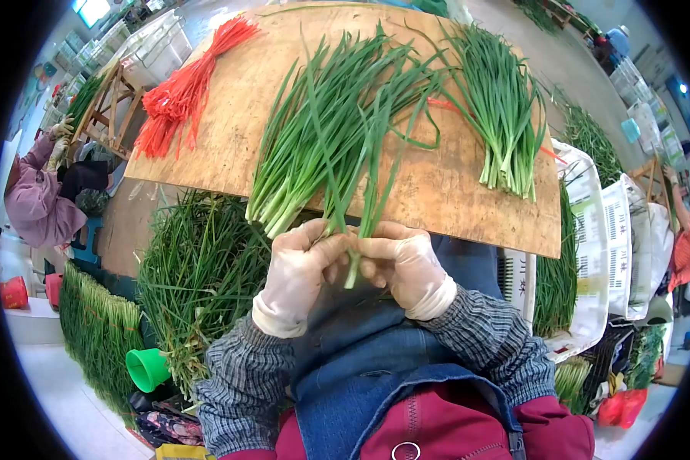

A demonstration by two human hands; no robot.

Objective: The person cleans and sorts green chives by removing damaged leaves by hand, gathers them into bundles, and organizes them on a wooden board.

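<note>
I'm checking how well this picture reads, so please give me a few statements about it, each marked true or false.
1. The left hand and right hand come together at the green stalks. True.
2. Both hands are ungloved. False: both wear pale gloves.
3. The pile of red strips lies at the right end of the wooden board. False: it lies at the left.
4. The bunch on the board's right has its pale ends toward the wearer. True.
5. The green container is at the picture's lower right. False: lower left.
6. Another person, in a purple top, is at the left. True.
</note>
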